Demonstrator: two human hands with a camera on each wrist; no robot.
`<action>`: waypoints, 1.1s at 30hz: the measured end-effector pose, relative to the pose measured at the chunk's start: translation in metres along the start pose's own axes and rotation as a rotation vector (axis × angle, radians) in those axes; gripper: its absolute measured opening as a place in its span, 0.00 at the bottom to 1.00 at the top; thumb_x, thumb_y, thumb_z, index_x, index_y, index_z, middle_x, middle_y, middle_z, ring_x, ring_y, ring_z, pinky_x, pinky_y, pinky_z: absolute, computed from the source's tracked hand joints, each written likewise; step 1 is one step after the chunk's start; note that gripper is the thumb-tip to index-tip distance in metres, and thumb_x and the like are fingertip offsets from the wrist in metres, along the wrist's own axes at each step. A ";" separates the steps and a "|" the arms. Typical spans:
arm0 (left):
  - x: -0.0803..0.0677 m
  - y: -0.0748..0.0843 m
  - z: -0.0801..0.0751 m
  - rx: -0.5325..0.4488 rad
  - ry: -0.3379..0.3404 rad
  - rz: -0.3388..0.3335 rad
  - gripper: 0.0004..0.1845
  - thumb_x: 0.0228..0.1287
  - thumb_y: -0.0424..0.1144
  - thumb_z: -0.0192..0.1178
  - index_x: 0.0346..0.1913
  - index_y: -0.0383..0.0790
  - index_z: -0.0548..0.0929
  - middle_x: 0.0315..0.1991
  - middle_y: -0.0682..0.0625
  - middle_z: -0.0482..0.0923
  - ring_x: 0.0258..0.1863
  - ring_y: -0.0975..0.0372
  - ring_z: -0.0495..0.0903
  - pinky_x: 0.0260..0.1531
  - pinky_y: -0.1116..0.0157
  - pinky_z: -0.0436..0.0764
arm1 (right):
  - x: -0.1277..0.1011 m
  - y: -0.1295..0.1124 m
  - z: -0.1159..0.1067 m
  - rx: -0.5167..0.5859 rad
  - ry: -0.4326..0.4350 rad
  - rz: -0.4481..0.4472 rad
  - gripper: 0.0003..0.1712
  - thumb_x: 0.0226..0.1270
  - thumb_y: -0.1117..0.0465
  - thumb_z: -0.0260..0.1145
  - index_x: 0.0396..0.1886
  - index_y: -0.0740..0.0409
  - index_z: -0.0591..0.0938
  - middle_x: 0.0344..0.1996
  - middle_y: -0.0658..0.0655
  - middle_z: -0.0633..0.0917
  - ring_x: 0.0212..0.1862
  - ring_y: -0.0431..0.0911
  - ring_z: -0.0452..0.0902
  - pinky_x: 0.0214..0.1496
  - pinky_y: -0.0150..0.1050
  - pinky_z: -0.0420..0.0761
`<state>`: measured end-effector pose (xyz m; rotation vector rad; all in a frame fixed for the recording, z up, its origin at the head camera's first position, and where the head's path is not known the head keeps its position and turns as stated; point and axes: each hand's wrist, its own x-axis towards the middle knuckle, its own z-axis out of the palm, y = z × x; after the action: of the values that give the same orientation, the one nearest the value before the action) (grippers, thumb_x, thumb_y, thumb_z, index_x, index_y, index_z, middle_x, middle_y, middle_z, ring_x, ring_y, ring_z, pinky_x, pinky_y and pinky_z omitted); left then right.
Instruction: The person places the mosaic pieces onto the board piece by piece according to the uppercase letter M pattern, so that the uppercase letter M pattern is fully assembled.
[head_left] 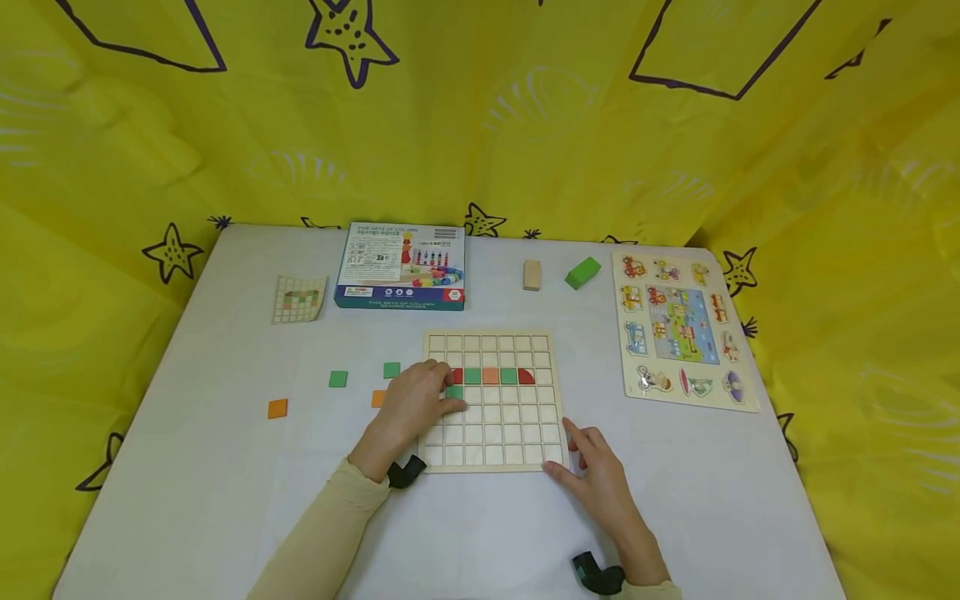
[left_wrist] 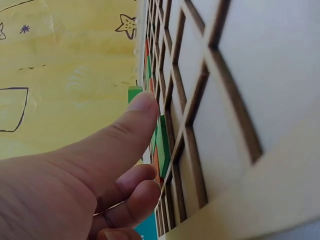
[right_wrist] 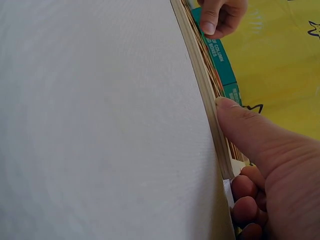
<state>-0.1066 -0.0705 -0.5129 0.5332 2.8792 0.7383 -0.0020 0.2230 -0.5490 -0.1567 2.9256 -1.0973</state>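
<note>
Left hand (head_left: pixel 416 404) pinching green tile (head_left: pixel 454 392) at its 2 o'clock on wooden grid board (head_left: pixel 491 446), right hand (head_left: pixel 596 471) fingers relaxed, thumb pressing board's 5 o'clock corner.

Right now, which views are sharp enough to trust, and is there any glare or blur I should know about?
Head view: evenly lit, sharp on the grid board, soft shadows only, mild wide-angle bend at the edges. Left wrist view: the left hand looms close and soft, board cells steeply slanted. Right wrist view: white table washes out pale, the right hand slightly blurred.
</note>
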 end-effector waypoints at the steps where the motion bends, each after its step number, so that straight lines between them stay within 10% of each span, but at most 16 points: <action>1: 0.000 -0.001 -0.001 -0.013 -0.001 -0.001 0.22 0.50 0.53 0.75 0.38 0.40 0.82 0.29 0.54 0.74 0.28 0.62 0.72 0.29 0.66 0.74 | 0.000 0.000 0.000 -0.001 0.001 -0.003 0.44 0.51 0.54 0.79 0.66 0.66 0.73 0.36 0.47 0.72 0.31 0.39 0.62 0.26 0.31 0.67; 11: -0.004 -0.019 -0.021 -0.106 -0.051 -0.092 0.25 0.57 0.53 0.71 0.48 0.37 0.83 0.38 0.52 0.77 0.37 0.58 0.74 0.43 0.60 0.77 | 0.000 0.000 -0.001 -0.001 -0.005 0.020 0.44 0.51 0.54 0.79 0.66 0.66 0.73 0.35 0.47 0.71 0.31 0.40 0.62 0.26 0.31 0.67; 33: -0.048 -0.103 -0.065 -0.118 0.097 -0.264 0.29 0.61 0.46 0.69 0.60 0.31 0.76 0.54 0.38 0.77 0.56 0.44 0.72 0.58 0.46 0.69 | 0.000 -0.001 0.000 -0.011 0.000 -0.003 0.45 0.50 0.55 0.80 0.66 0.66 0.73 0.36 0.48 0.72 0.31 0.39 0.62 0.26 0.31 0.66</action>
<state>-0.1062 -0.2012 -0.5044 0.1027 2.8895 0.9025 -0.0016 0.2225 -0.5482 -0.1606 2.9333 -1.0813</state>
